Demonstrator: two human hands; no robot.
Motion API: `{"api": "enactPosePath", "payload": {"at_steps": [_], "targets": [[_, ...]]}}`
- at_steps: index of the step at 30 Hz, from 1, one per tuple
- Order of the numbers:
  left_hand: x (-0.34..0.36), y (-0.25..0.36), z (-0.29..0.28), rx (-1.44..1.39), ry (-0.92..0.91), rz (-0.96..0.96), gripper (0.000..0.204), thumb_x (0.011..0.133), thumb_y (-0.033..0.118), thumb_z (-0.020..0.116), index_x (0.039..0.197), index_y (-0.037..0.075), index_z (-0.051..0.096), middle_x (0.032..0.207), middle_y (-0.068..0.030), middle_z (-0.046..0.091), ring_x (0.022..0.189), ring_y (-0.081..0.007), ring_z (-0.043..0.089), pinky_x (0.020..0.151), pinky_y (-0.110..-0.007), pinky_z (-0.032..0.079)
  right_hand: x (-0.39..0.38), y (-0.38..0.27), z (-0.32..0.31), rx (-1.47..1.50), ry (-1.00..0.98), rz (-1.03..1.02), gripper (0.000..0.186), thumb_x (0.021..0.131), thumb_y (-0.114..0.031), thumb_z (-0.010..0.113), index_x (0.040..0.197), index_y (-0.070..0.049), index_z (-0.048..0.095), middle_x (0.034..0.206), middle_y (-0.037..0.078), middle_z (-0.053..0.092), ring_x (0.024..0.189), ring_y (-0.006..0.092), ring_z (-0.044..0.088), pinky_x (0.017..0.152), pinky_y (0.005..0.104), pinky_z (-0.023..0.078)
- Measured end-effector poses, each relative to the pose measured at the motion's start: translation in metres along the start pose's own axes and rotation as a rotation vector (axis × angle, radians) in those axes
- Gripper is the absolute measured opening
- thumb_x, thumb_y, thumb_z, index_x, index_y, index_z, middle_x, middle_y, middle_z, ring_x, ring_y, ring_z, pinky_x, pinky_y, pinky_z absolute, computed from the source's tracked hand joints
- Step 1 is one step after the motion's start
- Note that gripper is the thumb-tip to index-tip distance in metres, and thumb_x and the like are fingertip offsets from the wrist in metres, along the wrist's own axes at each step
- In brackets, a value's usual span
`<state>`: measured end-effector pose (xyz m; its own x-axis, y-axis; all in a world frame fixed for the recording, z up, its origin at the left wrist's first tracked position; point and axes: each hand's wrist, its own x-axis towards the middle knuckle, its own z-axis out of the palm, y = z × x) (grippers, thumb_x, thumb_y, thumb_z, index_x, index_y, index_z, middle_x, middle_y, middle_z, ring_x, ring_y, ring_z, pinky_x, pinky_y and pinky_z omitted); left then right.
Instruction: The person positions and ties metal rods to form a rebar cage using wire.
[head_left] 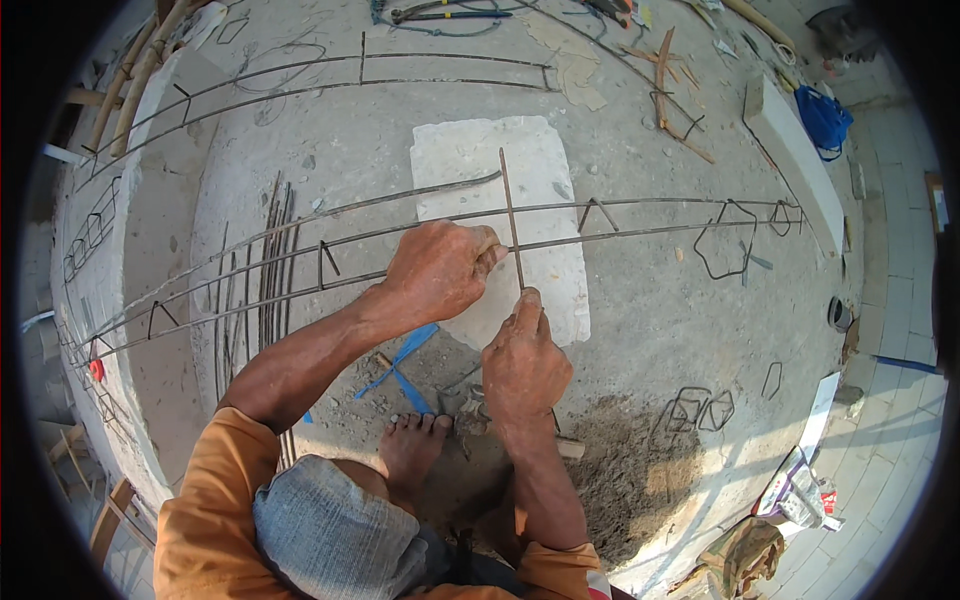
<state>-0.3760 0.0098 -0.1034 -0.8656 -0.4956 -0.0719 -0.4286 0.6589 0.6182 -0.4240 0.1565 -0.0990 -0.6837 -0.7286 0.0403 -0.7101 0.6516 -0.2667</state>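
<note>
A frame of long steel reinforcing bars [650,233] runs across in front of me, with small bent-wire ties [598,215] between its bars. My left hand [440,268] is closed over the nearer bar, thumb and index finger pinched by a crossing. At that spot a short rusty steel rod [508,205] lies across the bars, pointing away from me. My right hand [527,355] grips the rod's near end. Whether the rod is fastened to the bars cannot be made out; my fingers cover part of the crossing. Another long bar [400,192] ends close to the rod.
Under the crossing lies a pale slab [555,290]. White blocks [160,330] stand at left and another block [790,160] at right. Loose bars [275,265], blue strips [403,360], bent-wire loops [690,410] and dark soil [630,480] lie around. My bare foot [415,455] is near the slab.
</note>
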Motion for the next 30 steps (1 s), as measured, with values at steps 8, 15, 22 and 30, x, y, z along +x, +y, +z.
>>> {"api": "enactPosePath", "payload": {"at_steps": [8,15,22,30], "targets": [[0.003,-0.005,0.002,0.001,0.036,0.026,0.021,0.09,0.02,0.06,0.088,0.002,0.069,0.059,-0.016,0.061,0.051,-0.0301,0.06,0.049,-0.04,0.045,0.016,-0.005,0.0,0.008,-0.067,0.004,0.045,0.076,-0.007,0.064,0.117,0.0,0.048,0.077,0.014,0.063,0.056,0.03,0.066,0.044,0.0384,0.052],[0.003,-0.002,-0.001,-0.017,0.072,0.017,0.021,0.09,0.02,0.06,0.088,0.001,0.069,0.06,-0.0165,0.062,0.051,-0.0302,0.06,0.05,-0.041,0.045,0.027,-0.008,-0.004,0.02,-0.062,-0.004,0.041,0.076,-0.008,0.065,0.113,-0.001,0.05,0.076,0.015,0.063,0.056,0.032,0.066,0.045,0.0394,0.052],[0.0,0.001,0.001,-0.045,0.06,0.023,0.021,0.089,0.019,0.06,0.08,0.001,0.067,0.059,-0.0176,0.06,0.054,-0.0337,0.06,0.051,-0.044,0.045,0.013,-0.003,-0.012,0.044,-0.08,0.023,0.04,0.076,-0.009,0.065,0.112,-0.001,0.05,0.076,0.016,0.063,0.057,0.0328,0.066,0.046,0.0413,0.053],[-0.006,0.002,0.002,-0.002,0.029,0.059,0.019,0.089,0.017,0.059,0.089,0.002,0.07,0.063,-0.0173,0.063,0.054,-0.0306,0.062,0.051,-0.041,0.046,-0.005,0.001,-0.011,0.031,-0.074,0.006,0.04,0.077,-0.008,0.063,0.114,-0.001,0.05,0.075,0.015,0.063,0.056,0.0332,0.066,0.045,0.0418,0.052]]}}
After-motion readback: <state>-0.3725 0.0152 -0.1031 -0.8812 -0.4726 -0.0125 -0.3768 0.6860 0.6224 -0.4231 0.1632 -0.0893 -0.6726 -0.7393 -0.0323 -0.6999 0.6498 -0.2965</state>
